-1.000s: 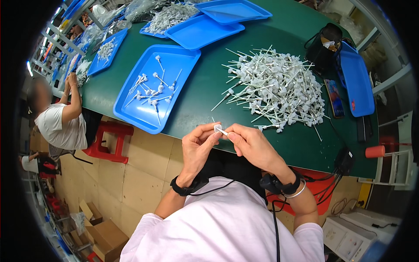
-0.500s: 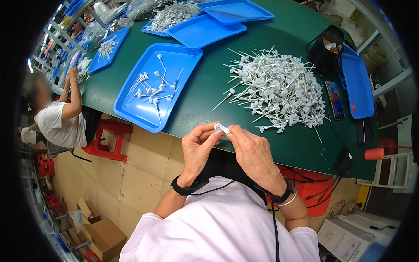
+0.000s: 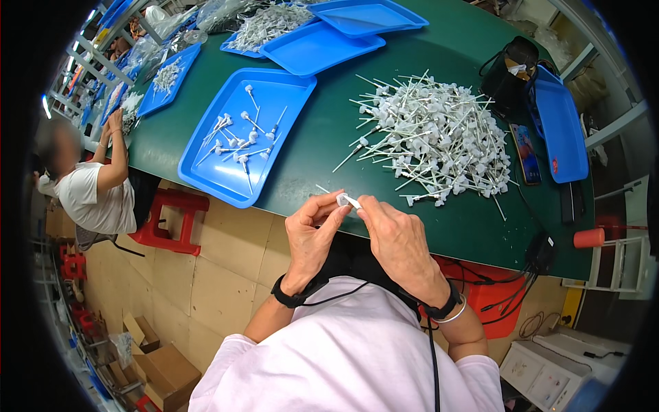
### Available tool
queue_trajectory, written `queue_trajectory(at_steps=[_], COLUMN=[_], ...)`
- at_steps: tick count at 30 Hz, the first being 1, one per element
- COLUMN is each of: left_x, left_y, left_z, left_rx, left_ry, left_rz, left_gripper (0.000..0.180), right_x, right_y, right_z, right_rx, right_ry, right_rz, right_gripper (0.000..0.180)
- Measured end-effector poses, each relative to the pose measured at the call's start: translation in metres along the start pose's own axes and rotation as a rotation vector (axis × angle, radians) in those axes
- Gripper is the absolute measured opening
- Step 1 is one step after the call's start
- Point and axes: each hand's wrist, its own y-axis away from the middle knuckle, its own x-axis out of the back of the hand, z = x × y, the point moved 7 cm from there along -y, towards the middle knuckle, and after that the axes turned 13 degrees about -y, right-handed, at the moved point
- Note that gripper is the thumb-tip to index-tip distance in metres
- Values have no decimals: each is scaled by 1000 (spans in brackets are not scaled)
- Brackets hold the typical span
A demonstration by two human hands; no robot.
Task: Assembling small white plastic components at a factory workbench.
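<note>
Just off the table's near edge, my two hands meet at chest height. The thumb and fingers of my left hand (image 3: 312, 237) pinch a small white plastic pump head (image 3: 342, 199). A thin white tube (image 3: 322, 188) sticks out beyond those fingers. My right hand (image 3: 401, 244) is closed on a narrow white piece, seemingly the pump head's nozzle (image 3: 353, 202); the fingers partly hide where it joins. Ahead to the right lies a large heap of similar white pump heads with tubes (image 3: 439, 137). Several more lie in a blue tray (image 3: 195, 161) ahead to the left.
More blue trays (image 3: 322, 49) overlap at the back of the green table (image 3: 329, 137). A phone (image 3: 525, 154), a black bag (image 3: 509, 75) and another blue tray (image 3: 563, 127) line the right side. At the left, a co-worker (image 3: 99, 185) sits near a red stool (image 3: 171, 220).
A thin tube now shows beyond my left fingers, where none was seen before. Both hands stay in nearly the same place, still holding the white piece.
</note>
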Motion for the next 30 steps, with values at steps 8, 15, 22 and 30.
queue_trajectory(at_steps=[8, 15, 22, 30], left_x=[-2, -2, -5, -7], left_y=[0, -2, -3, -3], left_z=[1, -3, -3, 1], left_rx=[4, 39, 53, -38], left_ry=[62, 118, 188, 208], left_rz=[-28, -43, -91, -115], left_gripper=[26, 25, 22, 22], right_x=[0, -1, -11, -29], right_y=[2, 0, -1, 3], right_z=[1, 13, 38, 51], right_rx=[5, -135, -289, -574], right_ry=[-51, -293, -640, -1191], right_rz=[21, -47, -175, -462], right_gripper=[7, 12, 23, 29])
